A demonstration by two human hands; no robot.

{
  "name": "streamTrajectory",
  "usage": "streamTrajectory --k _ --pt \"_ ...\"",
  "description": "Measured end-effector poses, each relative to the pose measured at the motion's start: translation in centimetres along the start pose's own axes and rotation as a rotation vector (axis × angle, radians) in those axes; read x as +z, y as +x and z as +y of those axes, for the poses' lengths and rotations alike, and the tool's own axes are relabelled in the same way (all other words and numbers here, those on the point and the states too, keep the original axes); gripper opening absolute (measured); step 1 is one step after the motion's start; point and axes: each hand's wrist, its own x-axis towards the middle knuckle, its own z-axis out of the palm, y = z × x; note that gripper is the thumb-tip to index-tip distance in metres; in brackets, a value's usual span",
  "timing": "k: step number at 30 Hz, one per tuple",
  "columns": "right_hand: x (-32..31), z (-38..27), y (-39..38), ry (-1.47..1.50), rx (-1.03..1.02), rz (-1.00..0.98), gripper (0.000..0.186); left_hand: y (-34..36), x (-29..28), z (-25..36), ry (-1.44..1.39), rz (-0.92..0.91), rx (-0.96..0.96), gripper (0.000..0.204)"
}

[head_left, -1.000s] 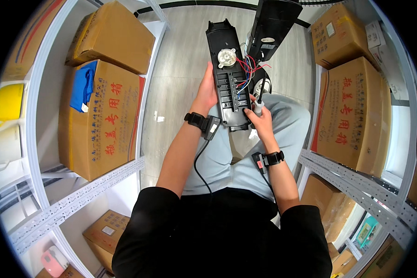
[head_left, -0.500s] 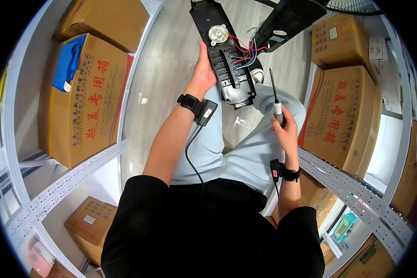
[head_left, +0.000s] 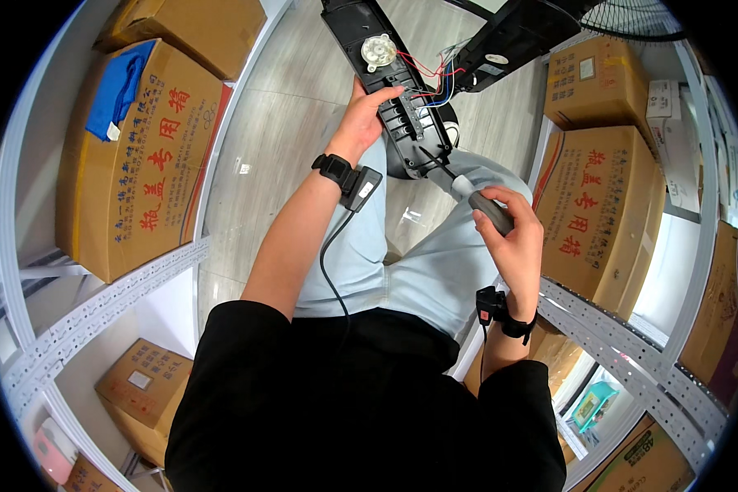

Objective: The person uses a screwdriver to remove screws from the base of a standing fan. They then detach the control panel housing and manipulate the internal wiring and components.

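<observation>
A long black plastic panel [head_left: 418, 161], hollow side up, slants above my knees. On it are a round clear-and-white part [head_left: 379, 52] and a row of push switches [head_left: 410, 119]. My left hand [head_left: 359, 123] grips the panel's left edge, its thumb over the switches. Red, blue and white wires [head_left: 444, 82] run from the panel to a black housing [head_left: 512, 45] at the far right. My right hand [head_left: 512, 238] is closed round the grey handle of a screwdriver [head_left: 490, 211]. The shaft points up-left over the panel's near end; I cannot tell whether its tip touches.
Shelves with perforated metal rails [head_left: 107, 316] stand on both sides, holding large cartons [head_left: 152, 164], including a right-hand carton [head_left: 590, 205]. A blue cloth [head_left: 121, 90] lies on the left carton. A wire fan grille [head_left: 631, 20] is at the far right. A cord [head_left: 324, 262] hangs from my left wrist.
The screwdriver has swung from pointing up beside the panel to reaching left over its near end. My left thumb has moved onto the switches. The panel has shifted slightly left and away.
</observation>
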Motion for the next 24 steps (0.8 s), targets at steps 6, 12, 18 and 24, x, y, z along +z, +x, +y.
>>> streamTrajectory --k 6,12,18,24 --pt "0.5 -0.5 0.2 -0.018 0.021 0.044 0.024 0.1 -0.2 0.1 -0.023 -0.029 -0.030 0.046" --pt "0.6 -1.1 0.7 -0.035 0.006 0.049 0.023 0.2 -0.3 0.0 0.005 -0.042 -0.029 0.048" --pt "0.7 -1.2 1.0 -0.054 0.006 0.029 0.024 0.2 -0.4 0.0 0.004 -0.033 -0.029 0.049" --pt "0.6 -1.6 1.2 -0.089 -0.039 0.033 0.023 0.3 -0.5 -0.1 0.011 -0.027 -0.036 0.049"
